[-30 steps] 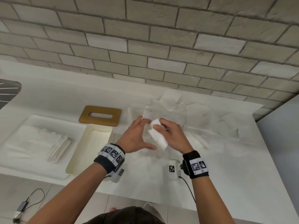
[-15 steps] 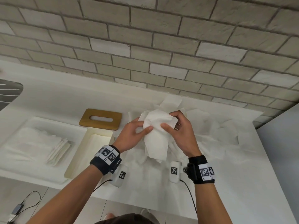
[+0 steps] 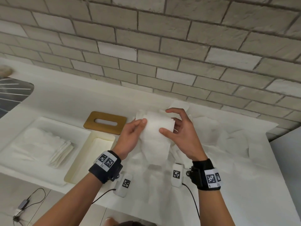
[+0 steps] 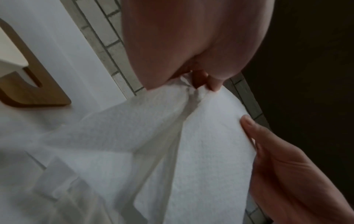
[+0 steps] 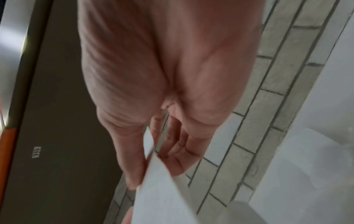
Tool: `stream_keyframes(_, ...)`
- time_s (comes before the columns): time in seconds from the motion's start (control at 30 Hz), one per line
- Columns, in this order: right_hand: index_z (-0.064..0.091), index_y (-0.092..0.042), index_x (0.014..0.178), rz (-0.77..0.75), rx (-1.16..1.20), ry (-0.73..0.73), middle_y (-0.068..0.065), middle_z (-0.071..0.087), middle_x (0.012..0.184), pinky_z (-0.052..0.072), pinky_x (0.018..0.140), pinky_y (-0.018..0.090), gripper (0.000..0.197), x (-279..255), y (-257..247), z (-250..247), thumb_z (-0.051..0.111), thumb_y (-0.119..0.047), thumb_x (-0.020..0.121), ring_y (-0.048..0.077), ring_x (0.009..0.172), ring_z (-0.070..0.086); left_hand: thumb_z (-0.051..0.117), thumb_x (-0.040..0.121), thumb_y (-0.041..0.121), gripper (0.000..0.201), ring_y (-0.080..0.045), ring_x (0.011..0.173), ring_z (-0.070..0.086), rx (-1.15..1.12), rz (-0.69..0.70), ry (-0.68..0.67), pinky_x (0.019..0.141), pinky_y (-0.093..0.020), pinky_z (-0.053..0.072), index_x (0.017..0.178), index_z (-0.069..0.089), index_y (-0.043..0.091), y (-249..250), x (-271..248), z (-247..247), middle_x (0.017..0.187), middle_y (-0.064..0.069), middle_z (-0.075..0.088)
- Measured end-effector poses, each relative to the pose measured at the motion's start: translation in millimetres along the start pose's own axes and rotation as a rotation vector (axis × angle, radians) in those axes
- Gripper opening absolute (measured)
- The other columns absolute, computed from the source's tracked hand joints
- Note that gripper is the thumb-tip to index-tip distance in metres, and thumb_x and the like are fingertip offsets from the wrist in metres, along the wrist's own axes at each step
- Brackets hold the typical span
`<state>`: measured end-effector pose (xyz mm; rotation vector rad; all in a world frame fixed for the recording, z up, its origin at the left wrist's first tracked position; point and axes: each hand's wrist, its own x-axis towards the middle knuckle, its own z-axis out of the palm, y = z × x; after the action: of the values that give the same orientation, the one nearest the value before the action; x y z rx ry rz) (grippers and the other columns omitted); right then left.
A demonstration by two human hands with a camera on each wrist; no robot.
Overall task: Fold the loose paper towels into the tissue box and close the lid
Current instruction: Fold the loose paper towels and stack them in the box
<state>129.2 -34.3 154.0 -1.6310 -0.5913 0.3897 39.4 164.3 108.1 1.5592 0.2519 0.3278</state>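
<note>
Now both hands, left hand [image 3: 132, 136] and right hand [image 3: 182, 136], pinch one paper towel [image 3: 156, 128] between them (raised).

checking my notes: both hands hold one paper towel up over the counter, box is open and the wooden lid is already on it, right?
Not quite. The wooden lid is off, lying flat on the counter behind the open tissue box, as the head view shows. Left hand and right hand do hold one paper towel up.

A home kitchen, by the look: a white counter [image 3: 68, 101] against a pale brick-tile wall [image 3: 162, 46], with a ribbed steel sink drainer [image 3: 13, 92] far left of the hands.
</note>
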Motion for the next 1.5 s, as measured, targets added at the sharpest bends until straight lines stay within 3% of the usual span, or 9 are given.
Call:
stream_keyframes(0.17,0.064,-0.035,0.125,-0.004,-0.212,-0.032,-0.005,0.078,0.101,0.057,0.092,0.034,0.041,17,1,18,0.087,-0.033,0.091,0.012,0.102,0.073,0.071,0.102,0.035,0.017,-0.015,0.116,0.070,0.139,0.063,-0.040,0.100,-0.039,0.054,0.109,0.082,0.025,8,-6,-11,0.119,0.005,0.076)
stream_keyframes(0.3,0.074,-0.027,0.105,-0.016,-0.336,-0.091,-0.018,0.077,0.102,0.057,0.099,0.033,0.019,30,-7,33,0.087,-0.029,0.091,0.004,0.102,0.073,0.072,0.100,0.040,0.017,-0.008,0.098,0.068,0.212,0.054,0.026,0.085,-0.031,0.048,0.090,0.079,0.028,10,-11,-40,0.100,0.006,0.074)
stream_keyframes(0.47,0.067,-0.023,0.104,-0.145,-0.325,-0.045,-0.015,0.073,0.103,0.051,0.091,0.020,0.010,38,-27,71,0.076,-0.025,0.100,0.006,0.106,0.069,0.080,0.092,0.048,0.030,-0.005,0.117,0.069,0.268,-0.033,-0.174,0.097,-0.033,0.057,0.119,0.078,0.032,7,-15,-81,0.129,0.011,0.071)
stream_keyframes(0.57,0.065,-0.026,0.105,-0.112,-0.433,0.031,-0.018,0.074,0.102,0.047,0.083,0.011,0.013,53,-30,97,0.076,-0.028,0.100,-0.004,0.104,0.068,0.079,0.093,0.049,0.025,-0.004,0.109,0.069,0.392,-0.024,-0.128,0.093,-0.034,0.058,0.109,0.079,0.030,2,-14,-116,0.123,0.013,0.071)
stream_keyframes(0.73,0.072,-0.023,0.120,-0.019,-0.732,0.031,-0.004,0.071,0.099,0.046,0.081,0.025,0.021,79,-34,138,0.077,-0.026,0.100,0.019,0.103,0.065,0.083,0.090,0.041,0.006,-0.009,0.108,0.067,0.513,-0.030,-0.007,0.098,-0.034,0.053,0.091,0.078,0.037,0,-19,-203,0.112,0.009,0.073)
stream_keyframes(0.97,0.072,-0.016,0.108,-0.487,-0.771,0.372,0.000,0.072,0.099,0.054,0.078,0.027,0.012,73,-57,210,0.071,-0.008,0.098,0.016,0.082,0.067,0.079,0.094,0.025,0.012,-0.012,0.110,0.067,0.519,-0.004,0.131,0.093,-0.028,0.051,0.095,0.080,0.037,1,-36,-294,0.118,0.011,0.072)
stream_keyframes(1.2,0.069,-0.018,0.105,-0.399,-1.157,-0.063,0.002,0.068,0.098,0.053,0.064,0.036,0.025,0,24,289,0.075,-0.006,0.084,0.023,0.072,0.064,0.076,0.098,0.015,0.020,-0.015,0.111,0.070,0.309,0.061,0.214,0.086,-0.032,0.056,0.110,0.080,0.029,8,-55,-330,0.121,0.011,0.076)
stream_keyframes(1.33,0.064,-0.027,0.091,-0.219,-1.340,-0.317,-0.006,0.066,0.081,0.047,0.075,0.039,0.023,-28,77,311,0.074,-0.010,0.078,0.023,0.068,0.064,0.075,0.099,0.016,0.019,-0.017,0.110,0.070,0.222,0.039,0.202,0.083,-0.037,0.060,0.111,0.081,0.029,9,-60,-328,0.123,0.011,0.075)
stream_keyframes(1.5,0.065,-0.032,0.094,-0.185,-1.266,-0.399,-0.010,0.072,0.092,0.047,0.091,0.041,0.018,-37,91,314,0.073,-0.019,0.085,0.021,0.071,0.065,0.075,0.099,0.014,0.019,-0.012,0.115,0.069,0.173,0.059,0.119,0.082,-0.024,0.058,0.113,0.081,0.024,7,-60,-312,0.126,0.009,0.074)
